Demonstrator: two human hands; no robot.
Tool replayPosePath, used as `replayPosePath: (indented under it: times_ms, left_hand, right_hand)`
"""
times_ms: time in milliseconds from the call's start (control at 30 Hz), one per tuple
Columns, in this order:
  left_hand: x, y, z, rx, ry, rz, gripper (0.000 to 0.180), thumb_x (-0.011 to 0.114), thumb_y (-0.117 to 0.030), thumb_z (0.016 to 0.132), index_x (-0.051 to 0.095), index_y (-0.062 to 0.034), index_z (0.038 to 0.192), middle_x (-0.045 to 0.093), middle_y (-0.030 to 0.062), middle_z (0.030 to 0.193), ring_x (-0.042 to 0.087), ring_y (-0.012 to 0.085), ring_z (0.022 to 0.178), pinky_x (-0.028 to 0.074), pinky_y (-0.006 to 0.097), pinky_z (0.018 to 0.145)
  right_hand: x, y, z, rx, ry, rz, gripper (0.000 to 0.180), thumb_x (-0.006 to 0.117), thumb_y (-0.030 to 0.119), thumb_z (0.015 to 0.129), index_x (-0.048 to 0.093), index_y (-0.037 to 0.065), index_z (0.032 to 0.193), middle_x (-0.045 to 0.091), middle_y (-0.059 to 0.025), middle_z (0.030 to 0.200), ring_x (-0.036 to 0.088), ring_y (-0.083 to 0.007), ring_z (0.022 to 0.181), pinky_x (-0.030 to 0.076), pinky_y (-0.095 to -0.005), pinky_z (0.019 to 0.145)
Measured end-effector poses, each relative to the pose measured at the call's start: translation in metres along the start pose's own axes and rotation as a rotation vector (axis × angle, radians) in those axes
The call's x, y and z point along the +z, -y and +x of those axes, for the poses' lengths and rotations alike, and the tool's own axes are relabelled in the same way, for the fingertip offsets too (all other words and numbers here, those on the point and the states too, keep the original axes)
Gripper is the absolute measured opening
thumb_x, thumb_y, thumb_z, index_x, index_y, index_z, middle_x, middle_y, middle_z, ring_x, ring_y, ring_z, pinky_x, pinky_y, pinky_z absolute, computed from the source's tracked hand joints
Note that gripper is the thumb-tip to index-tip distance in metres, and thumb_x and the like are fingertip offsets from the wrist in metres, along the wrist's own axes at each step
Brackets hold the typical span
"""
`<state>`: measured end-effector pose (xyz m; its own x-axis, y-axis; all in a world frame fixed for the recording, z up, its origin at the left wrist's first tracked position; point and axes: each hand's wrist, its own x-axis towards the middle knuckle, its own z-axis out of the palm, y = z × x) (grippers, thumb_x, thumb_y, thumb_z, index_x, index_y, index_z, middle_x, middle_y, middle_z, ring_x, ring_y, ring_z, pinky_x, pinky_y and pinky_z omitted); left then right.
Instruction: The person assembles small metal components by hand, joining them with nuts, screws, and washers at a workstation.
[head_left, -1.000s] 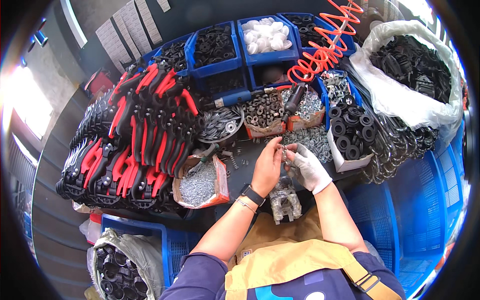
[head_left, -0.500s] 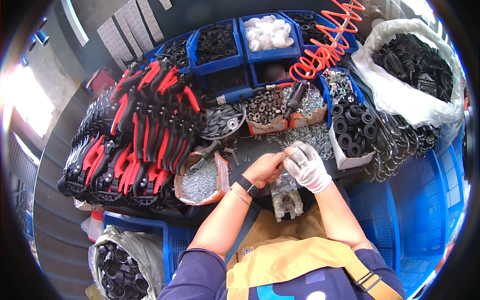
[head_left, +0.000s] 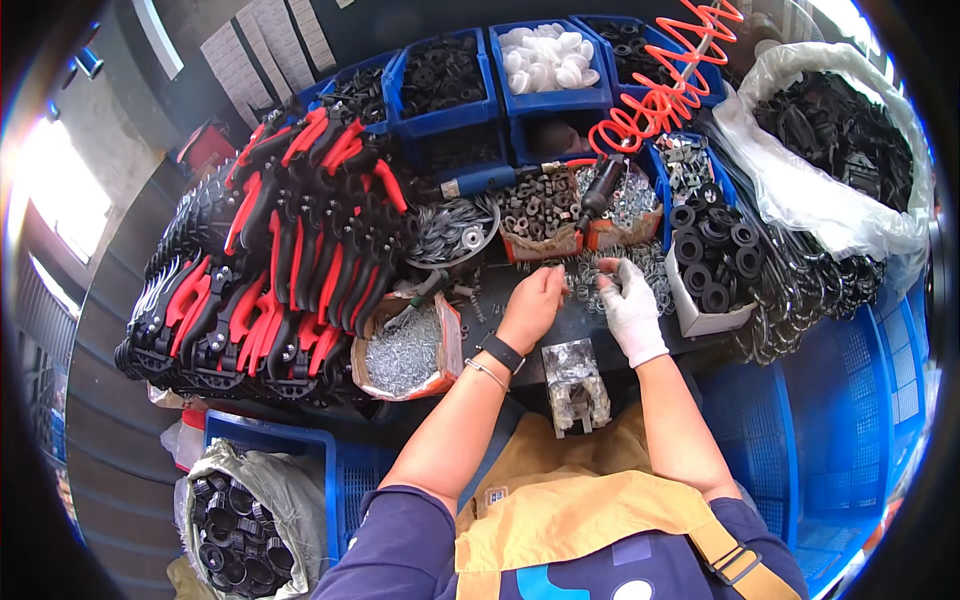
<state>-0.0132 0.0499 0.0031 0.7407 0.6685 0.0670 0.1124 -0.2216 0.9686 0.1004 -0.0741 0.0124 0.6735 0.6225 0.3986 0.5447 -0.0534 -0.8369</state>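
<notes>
My bare left hand (head_left: 532, 308), a black watch at its wrist, hovers at the left edge of a loose pile of coil springs (head_left: 650, 280) on the dark bench. Its fingers are curled together, and what they hold, if anything, is too small to make out. To its right is my right hand (head_left: 632, 312) in a white glove, with thumb and forefinger apart over the springs. I see nothing held in it. Below both hands, at the bench's near edge, stands a metal fixture (head_left: 572, 365) wrapped in clear tape.
Stacked black-and-red handles (head_left: 300, 250) fill the left. A box of small metal pins (head_left: 400, 360), a dish of flat metal parts (head_left: 450, 235) and a box of black rings (head_left: 715, 255) surround the work spot. A dark power driver (head_left: 602, 185) hangs on a red coiled hose (head_left: 660, 100).
My hands were together above the fixture. They have parted and moved farther up the bench to the springs, leaving the fixture in full view. The right fingers have spread.
</notes>
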Motion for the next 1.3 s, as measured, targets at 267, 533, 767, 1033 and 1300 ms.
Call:
replayPosePath:
  times_ms: [267, 533, 767, 1033, 1300]
  left_hand:
    - [0.005, 0.007, 0.000, 0.515, -0.394, 0.570, 0.024, 0.062, -0.014, 0.087, 0.063, -0.0008, 0.106, 0.062, 0.0147, 0.091, 0.058, 0.0357, 0.092, 0.047, 0.040, 0.082]
    - [0.052, -0.007, 0.018, 0.458, -0.178, 0.606, 0.028, 0.071, -0.015, 0.079, 0.066, -0.0100, 0.106, 0.059, 0.0132, 0.094, 0.056, 0.0338, 0.094, 0.047, 0.042, 0.083]
    - [0.062, 0.003, 0.025, 0.532, -0.162, 0.780, 0.023, 0.071, -0.011, 0.079, 0.066, -0.0083, 0.101, 0.060, 0.0117, 0.092, 0.059, 0.0304, 0.088, 0.050, 0.039, 0.077]
    - [0.052, -0.014, -0.007, 0.255, -0.113, -0.372, 0.017, 0.068, -0.002, 0.086, 0.064, 0.0023, 0.101, 0.065, 0.0042, 0.097, 0.062, 0.0104, 0.088, 0.050, 0.024, 0.076]
    - [0.037, -0.011, -0.022, 0.342, -0.139, -0.276, 0.015, 0.064, -0.003, 0.090, 0.064, 0.0035, 0.103, 0.066, 0.0066, 0.102, 0.064, 0.0114, 0.088, 0.051, 0.025, 0.082]
  right_hand:
    - [-0.011, -0.019, -0.004, 0.434, -0.019, 0.868, 0.022, 0.056, 0.023, 0.097, 0.057, 0.006, 0.111, 0.052, 0.0023, 0.082, 0.047, -0.0049, 0.065, 0.039, -0.0193, 0.055]
    - [-0.003, -0.021, 0.039, 0.081, -0.247, 0.656, 0.038, 0.048, 0.038, 0.100, 0.057, 0.004, 0.116, 0.057, -0.0020, 0.100, 0.051, -0.0091, 0.094, 0.041, -0.0252, 0.084]
    - [-0.018, -0.023, 0.028, -0.007, -0.268, 0.323, 0.020, 0.053, 0.010, 0.095, 0.060, 0.000, 0.110, 0.063, -0.0099, 0.103, 0.058, -0.0176, 0.097, 0.044, -0.0293, 0.089]
    - [-0.022, 0.006, 0.008, 0.473, 0.137, 0.618, 0.036, 0.064, 0.038, 0.091, 0.063, 0.007, 0.110, 0.057, 0.0034, 0.077, 0.048, -0.0036, 0.063, 0.036, -0.0200, 0.052]
    - [-0.013, 0.016, 0.002, 0.514, 0.140, 0.912, 0.024, 0.065, 0.024, 0.092, 0.058, 0.005, 0.106, 0.061, 0.0003, 0.087, 0.057, -0.0079, 0.073, 0.046, -0.0210, 0.060]
